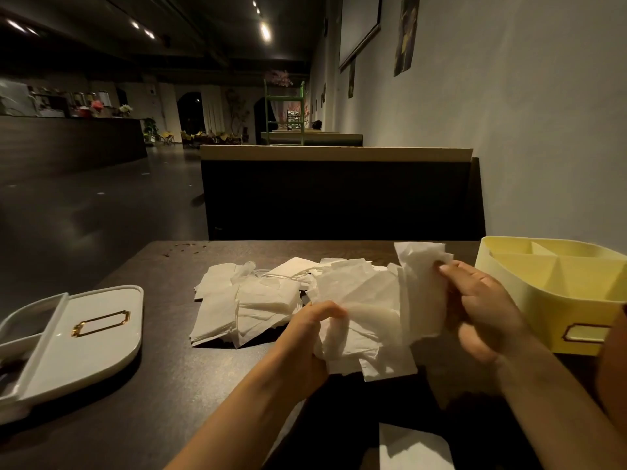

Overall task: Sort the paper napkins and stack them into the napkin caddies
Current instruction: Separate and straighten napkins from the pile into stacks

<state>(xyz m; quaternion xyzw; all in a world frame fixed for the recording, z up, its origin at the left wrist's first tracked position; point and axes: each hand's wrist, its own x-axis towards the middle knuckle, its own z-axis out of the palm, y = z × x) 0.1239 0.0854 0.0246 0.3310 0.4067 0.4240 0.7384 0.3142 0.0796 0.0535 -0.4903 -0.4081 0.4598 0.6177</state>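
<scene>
Both hands hold a bunch of white paper napkins [366, 310] just above the dark table [163, 395]. My left hand [310, 330] grips its lower left edge. My right hand [481, 307] pinches the upper right part, which stands up crumpled. More white napkins [244, 300] lie spread in a loose pile on the table behind and to the left. A yellow caddy [539, 300] with dividers stands at the right, its compartments bare. A white caddy [91, 337] with a gold label frame lies at the left edge.
A single white napkin [414, 449] lies at the table's near edge. A dark booth seat back [336, 195] rises behind the table, and a wall runs along the right. Small dark crumbs [183, 247] dot the far left corner.
</scene>
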